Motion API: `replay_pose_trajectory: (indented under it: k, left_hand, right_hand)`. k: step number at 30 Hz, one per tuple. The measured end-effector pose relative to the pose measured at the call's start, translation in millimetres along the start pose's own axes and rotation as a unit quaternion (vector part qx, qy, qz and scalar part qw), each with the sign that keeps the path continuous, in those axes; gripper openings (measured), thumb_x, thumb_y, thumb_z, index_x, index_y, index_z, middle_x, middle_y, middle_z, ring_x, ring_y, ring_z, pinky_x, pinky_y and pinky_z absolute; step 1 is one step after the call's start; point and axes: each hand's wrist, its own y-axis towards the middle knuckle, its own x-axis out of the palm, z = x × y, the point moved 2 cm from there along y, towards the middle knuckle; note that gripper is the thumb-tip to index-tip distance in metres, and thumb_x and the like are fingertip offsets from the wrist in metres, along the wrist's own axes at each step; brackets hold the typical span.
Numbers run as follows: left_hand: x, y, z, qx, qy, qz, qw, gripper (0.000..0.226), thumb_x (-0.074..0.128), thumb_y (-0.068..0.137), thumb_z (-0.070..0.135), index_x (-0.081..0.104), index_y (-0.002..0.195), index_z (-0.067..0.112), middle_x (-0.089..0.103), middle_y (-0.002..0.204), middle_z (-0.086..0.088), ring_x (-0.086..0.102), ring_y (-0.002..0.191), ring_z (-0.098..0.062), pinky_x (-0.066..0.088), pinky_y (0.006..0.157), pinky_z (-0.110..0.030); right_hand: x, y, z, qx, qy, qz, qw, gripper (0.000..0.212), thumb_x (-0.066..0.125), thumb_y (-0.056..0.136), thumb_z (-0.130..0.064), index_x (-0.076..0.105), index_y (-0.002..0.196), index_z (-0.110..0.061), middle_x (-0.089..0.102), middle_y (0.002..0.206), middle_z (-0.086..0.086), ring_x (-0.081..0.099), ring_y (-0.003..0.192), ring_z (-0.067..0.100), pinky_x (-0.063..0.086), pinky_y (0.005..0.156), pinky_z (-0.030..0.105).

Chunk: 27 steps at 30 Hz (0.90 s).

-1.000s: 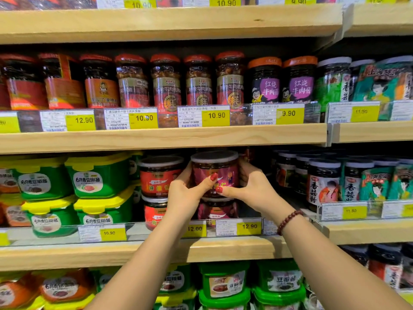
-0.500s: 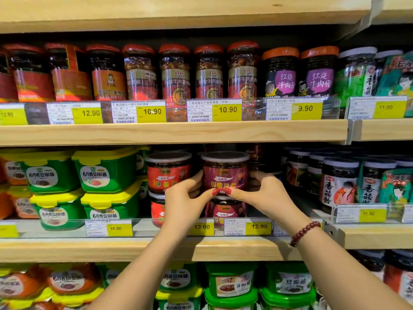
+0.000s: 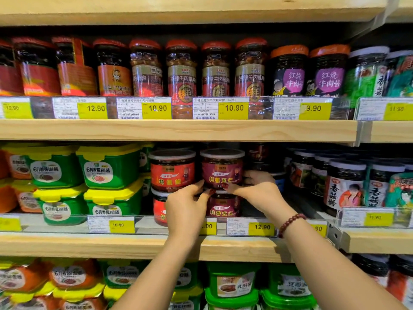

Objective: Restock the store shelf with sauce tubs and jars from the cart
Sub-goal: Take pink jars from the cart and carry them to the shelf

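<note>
A maroon-labelled sauce tub (image 3: 222, 168) with a clear lid stands on top of a matching maroon tub (image 3: 223, 208) on the middle shelf (image 3: 111, 245). My left hand (image 3: 185, 206) pinches the upper tub's lower left edge with thumb and fingertips. My right hand (image 3: 259, 191), with a bead bracelet on its wrist, curls round the tub's lower right side, thumb at the front. Just left stands a stack of two red-labelled tubs (image 3: 172, 171), the lower one partly hidden by my left hand.
Green tubs with yellow lids (image 3: 109, 168) fill the shelf's left part. Dark jars (image 3: 344, 186) crowd the right. A shadowed gap lies behind my right hand. Tall jars (image 3: 182, 70) line the shelf above, green tubs (image 3: 232, 285) the shelf below. Price-tag rails front each shelf.
Both hands have slid down from the upper maroon tub's sides to its bottom edge. The tub has settled straight on the lower one.
</note>
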Motion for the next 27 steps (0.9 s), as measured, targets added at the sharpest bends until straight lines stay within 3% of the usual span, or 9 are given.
replay_pose_trajectory:
  k: [4,10,15,18,22,25,27]
  left_hand:
    - [5.9,1.8,-0.4,-0.023,0.049,0.02,0.998,0.027,0.063,0.084,0.03,0.07,0.109,0.027,0.072,0.105,0.006,0.065,0.098,-0.016,0.052,0.082,-0.029]
    - [6.6,1.4,2.1,-0.025,0.062,0.021,0.998,0.027,0.061,0.085,0.027,0.069,0.11,0.027,0.072,0.104,0.006,0.065,0.096,-0.017,0.05,0.078,-0.025]
    - [2.2,1.6,0.9,-0.005,0.019,-0.006,1.0,0.024,0.064,0.083,0.031,0.072,0.105,0.024,0.073,0.098,0.007,0.066,0.094,-0.011,0.053,0.082,-0.028]
    - [-8.1,-7.7,6.1,0.052,-0.029,-0.006,0.998,0.026,0.069,0.081,0.032,0.072,0.104,0.022,0.073,0.093,0.009,0.066,0.088,-0.003,0.052,0.081,-0.022]
    - [-16.6,-32.6,16.5,0.142,-0.089,0.007,0.986,0.029,0.065,0.079,0.036,0.072,0.104,0.023,0.069,0.094,0.016,0.061,0.088,0.009,0.049,0.08,-0.011]
    - [-7.6,-54.2,29.8,0.181,-0.13,-0.014,0.975,0.031,0.058,0.08,0.037,0.071,0.103,0.021,0.068,0.098,0.012,0.059,0.091,0.006,0.045,0.081,-0.008]
    - [6.5,-71.6,39.5,0.209,-0.152,-0.048,0.965,0.03,0.059,0.081,0.035,0.069,0.105,0.019,0.067,0.102,0.01,0.058,0.098,0.001,0.044,0.087,-0.011]
  right_hand:
    - [4.5,8.2,-1.4,0.003,-0.011,0.0,1.0,0.049,0.082,0.073,-0.021,0.065,0.117,-0.011,0.067,0.117,0.005,0.058,0.086,0.006,0.047,0.082,0.021]
    - [7.1,13.1,1.1,0.016,-0.024,-0.007,1.0,0.053,0.082,0.073,-0.025,0.063,0.121,-0.012,0.066,0.121,0.006,0.058,0.096,0.011,0.048,0.088,0.026]
    - [-1.1,-4.6,-1.3,0.01,-0.006,-0.006,1.0,0.039,0.078,0.078,-0.026,0.065,0.113,-0.017,0.064,0.1,-0.004,0.061,0.095,0.011,0.046,0.075,0.016]
    - [-16.9,-27.1,-2.3,-0.007,-0.038,0.022,0.999,0.053,0.078,0.077,-0.036,0.061,0.123,-0.016,0.063,0.116,-0.003,0.058,0.107,0.01,0.047,0.089,0.023]
    - [-41.8,-76.2,-2.8,-0.067,-0.072,0.066,0.993,0.041,0.073,0.081,-0.034,0.06,0.12,-0.03,0.06,0.12,-0.015,0.053,0.114,0.001,0.044,0.1,0.027]
    - [-59.6,-114.1,5.3,-0.08,-0.1,0.105,0.986,0.041,0.07,0.082,-0.036,0.057,0.121,-0.036,0.054,0.122,-0.024,0.047,0.116,-0.007,0.039,0.099,0.02]
    - [-71.2,-137.7,17.0,-0.072,-0.125,0.13,0.981,0.042,0.07,0.082,-0.037,0.055,0.12,-0.04,0.048,0.122,-0.032,0.041,0.111,-0.021,0.034,0.092,0.007]
